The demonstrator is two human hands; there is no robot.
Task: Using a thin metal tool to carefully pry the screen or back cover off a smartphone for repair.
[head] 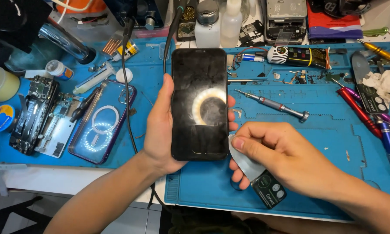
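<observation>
Holding a black glass-fronted smartphone [199, 104] upright above the blue silicone repair mat [316, 143], the left hand [160, 130] grips it by its edges, thumb along the left edge and fingertips showing at the right edge. The screen is dark and reflects a bright ring of light. The right hand [281, 156] pinches a thin curved metal pry tool with a black handle [255, 173] between thumb and fingers, its blade tip touching the phone's lower right edge. Right of the phone, a slim grey precision screwdriver [273, 105] lies on the mat, and further right sit red and purple pen-shaped tools [359, 113]. Left of the phone, a clear case with a purple rim and white ring [101, 123] lies flat, and beyond it an opened phone chassis with exposed boards [32, 115]. A black cable [127, 99] runs between the case and the phone.
</observation>
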